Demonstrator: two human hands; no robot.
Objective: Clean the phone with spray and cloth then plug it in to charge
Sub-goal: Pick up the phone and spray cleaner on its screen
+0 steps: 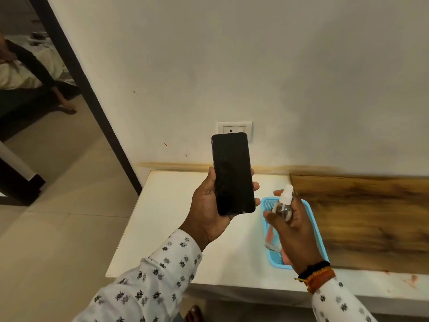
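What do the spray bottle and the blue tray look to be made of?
Spray bottle: clear, glossy plastic by the look, since the fingers show through it, with a white opaque nozzle; glass cannot be excluded. Blue tray: matte moulded plastic, its floor a fine mesh grid.

Single head view: looks forward-down, close over white table [176,228], facing wall [255,66].

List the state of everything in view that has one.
phone: screen dark, upright in left hand, unplugged
spray bottle: capped by its nozzle, held in right hand
blue basket: on the table, holding something pink
wall socket: nothing visibly plugged in
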